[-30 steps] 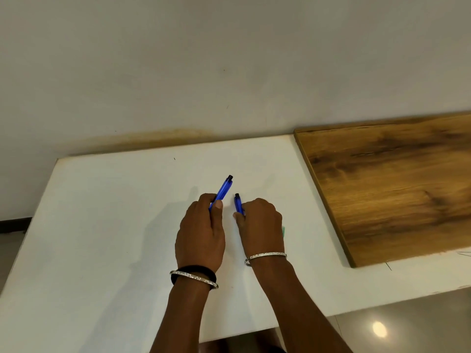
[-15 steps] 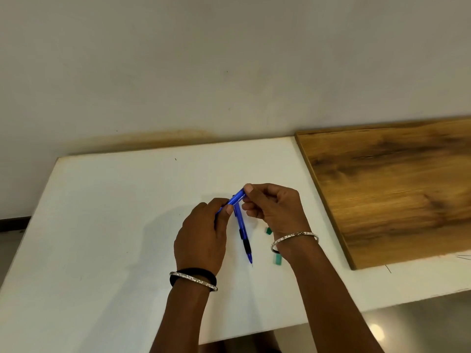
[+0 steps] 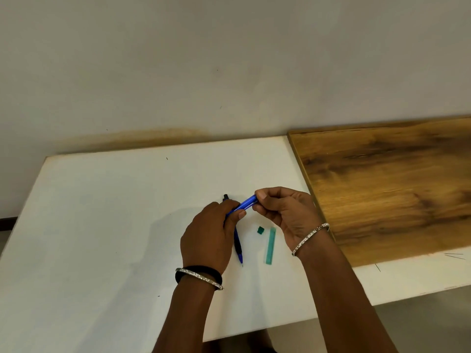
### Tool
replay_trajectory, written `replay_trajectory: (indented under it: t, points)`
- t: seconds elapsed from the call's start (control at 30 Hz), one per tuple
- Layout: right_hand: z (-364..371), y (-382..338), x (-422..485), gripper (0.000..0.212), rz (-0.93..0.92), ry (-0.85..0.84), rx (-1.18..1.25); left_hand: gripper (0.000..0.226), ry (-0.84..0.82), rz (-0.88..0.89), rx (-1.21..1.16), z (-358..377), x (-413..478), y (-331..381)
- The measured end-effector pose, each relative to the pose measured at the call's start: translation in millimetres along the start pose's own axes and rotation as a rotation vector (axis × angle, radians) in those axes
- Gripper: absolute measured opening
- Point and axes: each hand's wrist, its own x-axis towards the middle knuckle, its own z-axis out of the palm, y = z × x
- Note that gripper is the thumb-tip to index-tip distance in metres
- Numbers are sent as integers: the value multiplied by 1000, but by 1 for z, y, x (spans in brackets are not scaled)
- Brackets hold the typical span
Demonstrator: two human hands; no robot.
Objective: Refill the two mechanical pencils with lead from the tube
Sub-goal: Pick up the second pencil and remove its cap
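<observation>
My left hand point(image 3: 207, 240) grips a blue mechanical pencil point(image 3: 245, 203) by its lower part, tilted up to the right. My right hand point(image 3: 285, 211) pinches the pencil's upper end with thumb and fingertips. A second blue pencil point(image 3: 238, 247) lies on the white table point(image 3: 102, 212), tip toward me, partly hidden under my left hand; its black end point(image 3: 225, 197) shows beyond the knuckles. A pale green lead tube point(image 3: 270, 245) lies flat to the right of it, and its small dark green cap point(image 3: 260, 230) sits apart beside the tube's top.
A wood-grain board point(image 3: 395, 187) lies on the table's right side, its edge close to my right wrist. The wall point(image 3: 229, 72) runs along the table's far edge. A few thin dark lines, perhaps loose leads point(image 3: 453, 255), lie near the board's front corner.
One pencil has been laid on the table. My right hand moved to the upper end of the pencil in my left hand. The lead tube and cap are uncovered.
</observation>
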Motion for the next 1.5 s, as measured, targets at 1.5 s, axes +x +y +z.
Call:
replay_trajectory:
  t: [1.5]
  points:
    - [-35, -2, 12, 11, -189, 100, -64, 32, -24, -58, -3, 5, 3, -1]
